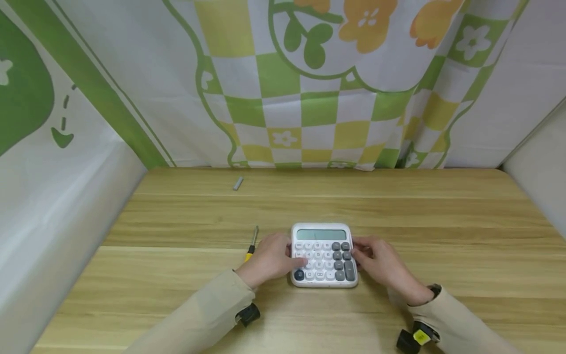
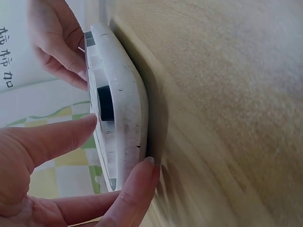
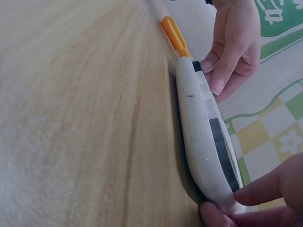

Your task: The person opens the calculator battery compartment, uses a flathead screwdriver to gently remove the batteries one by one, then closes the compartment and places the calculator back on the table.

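A white calculator (image 1: 319,280) faces up on the wooden table, its display at the far side and its keys white, grey and black. At its left edge my left hand (image 1: 273,255) holds it, the thumb over the keys and the fingers along the side. My right hand (image 1: 381,259) pinches the right edge between thumb and fingers. In the left wrist view the calculator's near edge (image 2: 130,94) casts a shadow on the wood; whether that edge is slightly raised I cannot tell. The underside is hidden.
Left of the calculator lies a screwdriver (image 1: 253,246) with a yellow and black handle, partly covered by my left hand. A small grey bar (image 1: 238,183) lies near the back of the table (image 1: 398,196). Behind hangs a patterned curtain (image 1: 318,113).
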Action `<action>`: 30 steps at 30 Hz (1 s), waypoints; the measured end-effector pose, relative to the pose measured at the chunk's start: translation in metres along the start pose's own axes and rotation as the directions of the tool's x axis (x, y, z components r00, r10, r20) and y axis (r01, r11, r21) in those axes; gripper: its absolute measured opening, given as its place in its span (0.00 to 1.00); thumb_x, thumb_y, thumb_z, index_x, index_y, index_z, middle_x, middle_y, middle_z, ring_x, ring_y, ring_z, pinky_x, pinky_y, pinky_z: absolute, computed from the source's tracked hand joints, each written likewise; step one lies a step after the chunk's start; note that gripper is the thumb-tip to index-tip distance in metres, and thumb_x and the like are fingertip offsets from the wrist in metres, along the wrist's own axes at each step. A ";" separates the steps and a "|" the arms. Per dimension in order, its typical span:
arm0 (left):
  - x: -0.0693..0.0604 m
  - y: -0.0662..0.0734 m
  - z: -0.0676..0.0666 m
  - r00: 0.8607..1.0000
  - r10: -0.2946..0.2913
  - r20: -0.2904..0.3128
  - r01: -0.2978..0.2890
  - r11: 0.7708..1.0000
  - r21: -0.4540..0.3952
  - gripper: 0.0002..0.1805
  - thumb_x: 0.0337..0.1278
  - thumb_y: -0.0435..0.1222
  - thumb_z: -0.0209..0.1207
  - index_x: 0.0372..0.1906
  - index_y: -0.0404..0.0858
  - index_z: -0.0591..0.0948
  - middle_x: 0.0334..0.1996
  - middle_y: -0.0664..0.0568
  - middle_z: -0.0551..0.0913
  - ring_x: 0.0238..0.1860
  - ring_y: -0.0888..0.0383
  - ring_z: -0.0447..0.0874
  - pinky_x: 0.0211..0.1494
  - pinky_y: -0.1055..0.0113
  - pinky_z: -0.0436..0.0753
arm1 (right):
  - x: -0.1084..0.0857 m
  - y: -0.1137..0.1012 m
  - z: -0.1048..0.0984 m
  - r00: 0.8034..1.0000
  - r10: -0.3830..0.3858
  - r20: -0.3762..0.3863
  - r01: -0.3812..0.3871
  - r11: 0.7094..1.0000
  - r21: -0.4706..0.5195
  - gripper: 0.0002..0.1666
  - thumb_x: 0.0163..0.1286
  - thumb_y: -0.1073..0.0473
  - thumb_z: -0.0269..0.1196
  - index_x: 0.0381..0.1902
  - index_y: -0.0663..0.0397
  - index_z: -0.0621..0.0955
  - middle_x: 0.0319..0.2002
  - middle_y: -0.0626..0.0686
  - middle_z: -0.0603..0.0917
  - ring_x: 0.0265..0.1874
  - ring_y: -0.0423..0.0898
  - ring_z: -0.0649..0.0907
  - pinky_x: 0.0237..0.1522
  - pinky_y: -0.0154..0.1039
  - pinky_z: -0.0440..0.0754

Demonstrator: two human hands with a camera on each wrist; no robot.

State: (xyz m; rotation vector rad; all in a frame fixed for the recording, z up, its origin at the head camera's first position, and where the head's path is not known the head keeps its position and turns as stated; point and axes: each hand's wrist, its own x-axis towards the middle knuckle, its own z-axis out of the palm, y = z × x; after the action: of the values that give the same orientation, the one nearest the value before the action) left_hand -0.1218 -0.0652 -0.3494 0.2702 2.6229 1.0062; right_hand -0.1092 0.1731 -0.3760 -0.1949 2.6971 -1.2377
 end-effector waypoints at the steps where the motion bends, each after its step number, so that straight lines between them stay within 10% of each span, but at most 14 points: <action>1: 0.000 0.000 0.000 1.000 -0.002 0.000 0.002 1.000 -0.005 0.10 0.47 0.38 0.70 0.24 0.38 0.81 0.21 0.53 0.77 0.25 0.57 0.71 0.29 0.67 0.68 | 0.000 0.000 0.000 1.000 -0.001 -0.002 0.001 1.000 -0.005 0.22 0.66 0.67 0.59 0.56 0.76 0.75 0.35 0.59 0.85 0.27 0.43 0.83 0.27 0.32 0.79; 11: -0.001 0.001 0.000 1.000 0.008 -0.007 -0.009 0.997 -0.079 0.07 0.52 0.38 0.66 0.33 0.38 0.83 0.23 0.51 0.78 0.24 0.57 0.72 0.28 0.66 0.70 | -0.004 -0.003 -0.003 0.999 -0.036 -0.037 0.034 0.998 -0.060 0.25 0.64 0.65 0.61 0.57 0.72 0.74 0.43 0.62 0.83 0.37 0.47 0.82 0.37 0.38 0.80; 20: -0.003 0.004 0.004 0.992 0.092 -0.090 -0.082 0.991 0.103 0.30 0.55 0.43 0.65 0.56 0.27 0.74 0.40 0.43 0.77 0.38 0.52 0.75 0.41 0.59 0.78 | -0.006 -0.005 -0.004 0.993 -0.115 -0.040 0.113 0.993 -0.043 0.29 0.65 0.65 0.62 0.62 0.70 0.71 0.52 0.67 0.79 0.44 0.55 0.83 0.45 0.48 0.82; 30: -0.009 0.006 0.008 0.986 0.165 0.022 -0.164 0.941 0.296 0.40 0.60 0.48 0.61 0.69 0.30 0.63 0.69 0.33 0.60 0.69 0.39 0.60 0.70 0.46 0.62 | -0.011 -0.005 -0.002 0.956 -0.291 0.033 0.283 0.888 -0.363 0.40 0.70 0.41 0.56 0.71 0.59 0.64 0.68 0.72 0.62 0.62 0.69 0.71 0.55 0.64 0.73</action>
State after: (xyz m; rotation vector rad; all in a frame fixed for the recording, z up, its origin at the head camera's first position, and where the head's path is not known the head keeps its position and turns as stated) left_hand -0.1098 -0.0588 -0.3492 0.5666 2.7868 0.6532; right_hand -0.0992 0.1737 -0.3697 -0.6541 2.9755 -0.7829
